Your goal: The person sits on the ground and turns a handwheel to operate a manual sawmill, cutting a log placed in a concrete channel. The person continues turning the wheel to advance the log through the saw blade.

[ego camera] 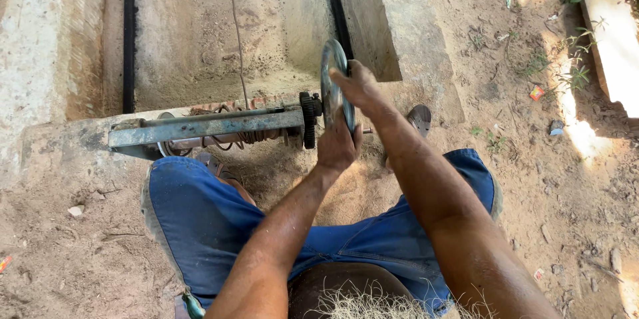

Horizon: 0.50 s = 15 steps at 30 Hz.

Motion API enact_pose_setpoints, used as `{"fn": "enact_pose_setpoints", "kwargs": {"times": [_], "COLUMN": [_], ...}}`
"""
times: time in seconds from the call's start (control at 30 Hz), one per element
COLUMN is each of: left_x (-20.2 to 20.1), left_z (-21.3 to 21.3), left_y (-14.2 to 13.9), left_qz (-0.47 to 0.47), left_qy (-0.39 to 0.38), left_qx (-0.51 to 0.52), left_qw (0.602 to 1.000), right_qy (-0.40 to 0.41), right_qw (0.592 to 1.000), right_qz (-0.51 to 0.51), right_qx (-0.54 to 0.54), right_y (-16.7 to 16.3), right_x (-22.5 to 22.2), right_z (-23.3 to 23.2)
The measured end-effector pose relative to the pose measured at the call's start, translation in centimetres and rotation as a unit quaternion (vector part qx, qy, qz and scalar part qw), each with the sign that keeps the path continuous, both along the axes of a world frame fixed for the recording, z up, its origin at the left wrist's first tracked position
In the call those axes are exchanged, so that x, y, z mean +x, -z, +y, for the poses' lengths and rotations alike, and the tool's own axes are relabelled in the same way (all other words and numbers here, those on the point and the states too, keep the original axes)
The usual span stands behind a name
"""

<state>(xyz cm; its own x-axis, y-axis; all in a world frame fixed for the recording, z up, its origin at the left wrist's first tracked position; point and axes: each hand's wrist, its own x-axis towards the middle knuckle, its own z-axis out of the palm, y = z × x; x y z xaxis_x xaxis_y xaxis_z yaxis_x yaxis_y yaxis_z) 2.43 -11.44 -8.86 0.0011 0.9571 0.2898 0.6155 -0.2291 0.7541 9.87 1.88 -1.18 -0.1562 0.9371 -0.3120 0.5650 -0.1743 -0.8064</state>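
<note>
Now I am sitting low on the sandy ground, in blue denim shorts (200, 212), and both of my hands are on the round grey metal wheel (331, 69) that stands upright on its edge in front of me. My right hand (359, 86) lies over the upper rim of the wheel, the fingers curled around it and gripping. My left hand (337, 146) is clenched on the lower part of the same wheel, so I hold it from top and bottom at once.

The wheel sits at the right end of a long grey-blue steel bar (206, 127), just beside a small black toothed gear (307, 119). Under the bar I see a rusty coiled spring with a rod (233, 139). Behind all this is a shallow concrete trough (219, 32) with a thin cord running down it.

I judge that the step in hand is the turning of the wheel on its axle. The next move, I think, calls for a firm grip from both hands and a steady rotation, keeping my fingers away from the gear teeth. Whether the wheel moves freely, I cannot tell.
</note>
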Motion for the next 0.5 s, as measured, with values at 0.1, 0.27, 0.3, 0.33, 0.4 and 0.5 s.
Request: {"fn": "enact_pose_setpoints", "kwargs": {"times": [0.1, 0.27, 0.3, 0.33, 0.4, 0.5], "left_x": [0.3, 0.2, -0.1, -0.6, -1.4, -2.2], "left_z": [-1.9, -4.0, -4.2, -4.4, -4.3, -3.4], "left_y": [1.9, 4.9, 5.6, 6.2, 7.2, 7.6], "left_qz": [0.013, 0.011, 0.016, 0.023, -0.006, -0.117], "left_qy": [0.006, 0.017, 0.044, 0.071, 0.096, 0.048], "left_qx": [0.022, 0.051, 0.018, -0.014, -0.092, -0.189], "left_qw": [1.0, 0.998, 0.999, 0.997, 0.991, 0.974], "right_qy": [0.028, 0.066, 0.075, 0.061, 0.035, 0.023], "right_qw": [0.998, 0.995, 0.994, 0.995, 0.996, 0.961], "right_qz": [0.013, -0.028, -0.007, -0.016, -0.034, 0.116], "right_qx": [0.047, 0.075, 0.079, 0.079, 0.075, 0.251], "right_y": [2.5, 5.7, 6.1, 6.6, 7.2, 8.0], "right_x": [-1.3, -1.0, -0.8, -0.7, -0.5, -0.4], "right_z": [0.7, -0.4, -0.9, -1.3, -2.3, -3.5]}}
